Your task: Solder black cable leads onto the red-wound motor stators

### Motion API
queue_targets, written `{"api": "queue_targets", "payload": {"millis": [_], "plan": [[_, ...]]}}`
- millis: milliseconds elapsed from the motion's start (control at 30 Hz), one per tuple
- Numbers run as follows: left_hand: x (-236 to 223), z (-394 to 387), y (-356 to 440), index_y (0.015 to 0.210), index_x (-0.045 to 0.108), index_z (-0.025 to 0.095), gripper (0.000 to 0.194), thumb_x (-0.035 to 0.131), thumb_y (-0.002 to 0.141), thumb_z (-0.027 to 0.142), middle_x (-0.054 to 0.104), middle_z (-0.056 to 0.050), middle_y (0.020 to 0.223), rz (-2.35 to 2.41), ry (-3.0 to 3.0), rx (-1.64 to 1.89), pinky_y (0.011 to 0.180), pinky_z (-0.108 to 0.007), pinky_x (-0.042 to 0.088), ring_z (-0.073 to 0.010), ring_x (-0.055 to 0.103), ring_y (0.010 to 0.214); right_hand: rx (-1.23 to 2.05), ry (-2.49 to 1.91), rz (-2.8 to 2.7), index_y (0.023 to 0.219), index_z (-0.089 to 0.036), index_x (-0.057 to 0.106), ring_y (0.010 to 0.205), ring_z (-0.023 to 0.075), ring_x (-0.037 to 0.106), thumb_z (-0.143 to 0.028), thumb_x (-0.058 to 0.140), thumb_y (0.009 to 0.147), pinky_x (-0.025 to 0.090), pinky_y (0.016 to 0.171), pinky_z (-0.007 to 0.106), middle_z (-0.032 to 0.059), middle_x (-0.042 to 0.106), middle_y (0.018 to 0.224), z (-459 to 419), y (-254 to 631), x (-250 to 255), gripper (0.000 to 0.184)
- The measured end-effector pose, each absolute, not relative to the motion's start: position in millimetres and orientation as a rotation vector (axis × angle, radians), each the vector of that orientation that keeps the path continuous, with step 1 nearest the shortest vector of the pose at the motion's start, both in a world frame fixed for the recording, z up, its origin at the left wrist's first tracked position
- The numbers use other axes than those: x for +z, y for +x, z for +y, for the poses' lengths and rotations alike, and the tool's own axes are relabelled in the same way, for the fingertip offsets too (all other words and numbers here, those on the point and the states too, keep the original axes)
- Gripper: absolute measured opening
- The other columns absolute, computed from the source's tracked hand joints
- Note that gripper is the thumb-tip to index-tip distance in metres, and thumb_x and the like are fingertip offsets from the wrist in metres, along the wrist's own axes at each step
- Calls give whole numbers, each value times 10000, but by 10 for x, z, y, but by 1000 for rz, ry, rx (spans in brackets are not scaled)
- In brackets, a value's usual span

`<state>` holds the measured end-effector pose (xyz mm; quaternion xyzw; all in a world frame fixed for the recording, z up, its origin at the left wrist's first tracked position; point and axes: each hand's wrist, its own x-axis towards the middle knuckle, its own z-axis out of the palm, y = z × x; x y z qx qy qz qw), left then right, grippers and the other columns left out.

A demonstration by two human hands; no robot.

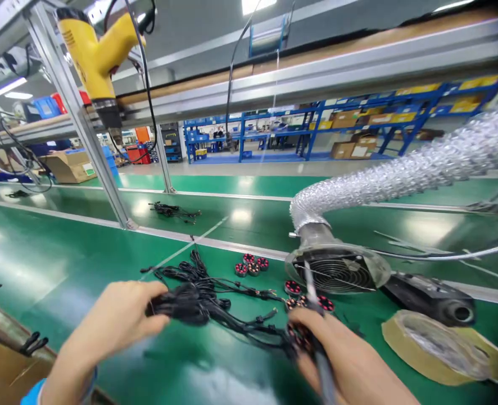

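My left hand (122,315) is closed on a bundle of black cables (185,304), thumb and fingers pinching its left end. The cables spread rightward over the green tabletop toward my other hand. My right hand (337,349) is closed on a slim tool with a grey handle and a pale, narrow tip (310,281) pointing up; blur hides its exact kind. A small round motor with copper windings (300,336) shows at the fingers of the same hand, with black leads beside it. Red-and-black motors (292,288) lie just beyond that hand, and another group of motors (253,269) sits farther back.
A round fume extractor fan (337,273) on a silver flexible duct (401,174) stands beyond my right hand. A black device (432,298) and a tape roll (438,349) lie at right. A yellow heat gun (93,50) hangs upper left. More black cables (173,211) lie behind the rail.
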<state>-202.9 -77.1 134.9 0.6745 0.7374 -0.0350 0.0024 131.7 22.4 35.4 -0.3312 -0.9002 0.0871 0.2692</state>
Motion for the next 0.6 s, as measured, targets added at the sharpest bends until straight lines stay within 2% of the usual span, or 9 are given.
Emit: {"api": "queue_targets", "payload": {"millis": [67, 167, 233, 267, 300, 367, 467, 600], "plan": [[1520, -416, -2354, 951, 708, 267, 234, 620, 793, 415, 733, -29, 742, 2464, 1990, -148, 605, -297, 414, -277, 694, 748, 145, -1027, -2506, 1106, -195, 566, 763, 206, 653, -157, 561, 848, 568, 693, 328, 52, 651, 848, 631, 863, 640, 261], [1669, 415, -2694, 809, 713, 207, 191, 712, 739, 385, 728, -73, 798, 2558, 1893, -167, 660, -325, 470, -305, 690, 827, 74, -1149, -2485, 1157, -151, 581, 913, 211, 648, -210, 597, 920, 555, 799, 375, 62, 659, 974, 1399, 177, 921, 245], [1688, 1059, -2766, 869, 711, 160, 226, 731, 772, 363, 719, -103, 920, 2605, 1873, -123, 752, -377, 515, -302, 677, 905, 44, -1280, -2441, 1205, -159, 582, 977, 210, 643, -326, 601, 958, 559, 826, 409, 77, 628, 1156, 1933, -186, 1005, 299], [1671, 1372, -2757, 978, 691, 148, 254, 689, 842, 362, 699, -103, 1019, 2621, 1878, -80, 812, -404, 526, -270, 664, 949, 37, -1347, -2409, 1228, -165, 576, 1007, 218, 637, -333, 598, 960, 558, 840, 417, 85, 613, 1202, 2182, -321, 1017, 317], [1634, 1665, -2724, 1105, 641, 148, 287, 621, 916, 363, 662, -88, 1121, 2625, 1888, -36, 863, -425, 532, -224, 644, 989, 38, -1429, -2368, 1235, -168, 574, 1018, 221, 635, -333, 601, 959, 558, 846, 422, 88, 607, 1218, 2412, -422, 1008, 322], [1498, 2158, -2621, 1217, 590, 156, 336, 594, 940, 348, 616, -100, 1216, 2613, 1943, 88, 877, -443, 542, -234, 630, 1036, 54, -1590, -2272, 1237, -173, 575, 1022, 220, 635, -330, 601, 960, 559, 848, 417, 90, 605, 1226, 2800, -530, 932, 320], [1168, 2603, -2510, 1252, 568, 159, 359, 600, 939, 330, 605, -105, 1236, 2527, 2043, 226, 873, -442, 548, -238, 629, 1043, 88, -1793, -2125, 1234, -165, 578, 1025, 221, 633, -329, 600, 960, 557, 854, 416, 98, 604, 1230, 3210, -518, 698, 320], [754, 2706, -2640, 1243, 574, 160, 343, 595, 942, 324, 611, -103, 1223, 2466, 2051, 292, 866, -433, 551, -230, 634, 1027, 122, -1982, -1999, 1234, -170, 580, 1033, 221, 630, -330, 594, 963, 554, 862, 420, 98, 599, 1241, 3507, -412, 385, 315]]}}
